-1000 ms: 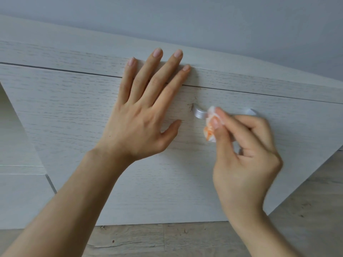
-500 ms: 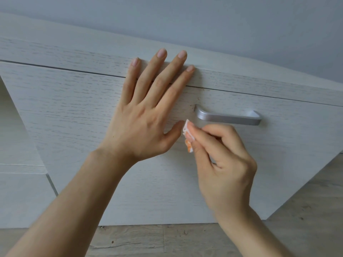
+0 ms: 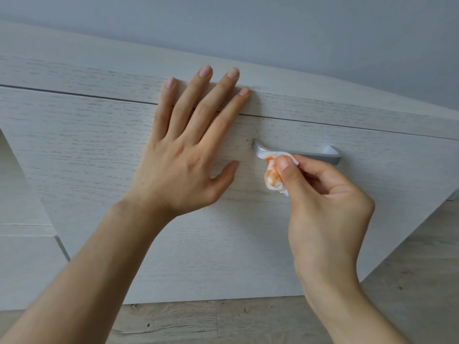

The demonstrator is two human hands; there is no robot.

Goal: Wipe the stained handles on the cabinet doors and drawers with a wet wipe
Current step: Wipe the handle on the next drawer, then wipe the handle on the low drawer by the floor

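A crumpled white wet wipe stained orange (image 3: pixel 274 175) is pinched in the right hand (image 3: pixel 325 209) and pressed against the left end of a silver metal bar handle (image 3: pixel 295 152) on a pale wood-grain drawer front (image 3: pixel 87 155). The left hand (image 3: pixel 183 155) is laid flat on it, fingers spread.

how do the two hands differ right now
The left hand lies flat with straight, spread fingers on the pale wood-grain drawer front; the right hand is curled, pinching a crumpled white wet wipe stained orange. The left holds nothing; the right presses the wipe to the silver bar handle. Both are bare.
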